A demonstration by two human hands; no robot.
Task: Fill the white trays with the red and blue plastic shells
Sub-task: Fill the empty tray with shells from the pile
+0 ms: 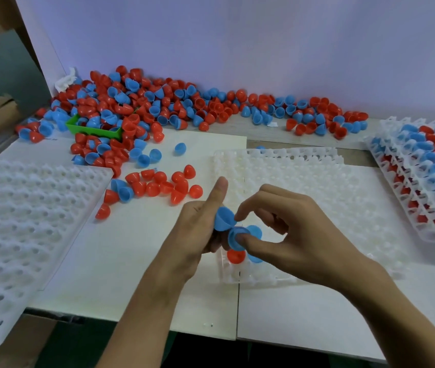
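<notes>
White moulded plastic trays occupy three places: an unfilled tray (25, 221) at the left edge of the frame, a tray (317, 197) in the centre under the hands, and a stack of filled trays (423, 181) at the right edge. All rest on the white tabletop (144, 288). A long heap of loose red and blue plastic half-shells (158, 107) runs along the back wall across the upper middle of the frame, partly burying a green plastic bin (94, 130); a smaller cluster of mostly red shells (158, 184) lies between the left and centre trays.

The left hand (192, 235) grips a blue shell (223, 219), index finger extended upward. The right hand (285, 229) pinches a second blue shell (236, 237) between thumb and fingers, just above the near left corner of the centre tray. That corner already holds a red shell (236, 256) and at least one blue shell (254, 257); the remaining pockets appear vacant, so filling has probably only begun.

Risks, as judged: the two held shells touch and may be nested, so pulling them apart could flick one away. A shell set down tilted may sit proud of its pocket and obstruct stacking. The hands also hide the target pockets.
</notes>
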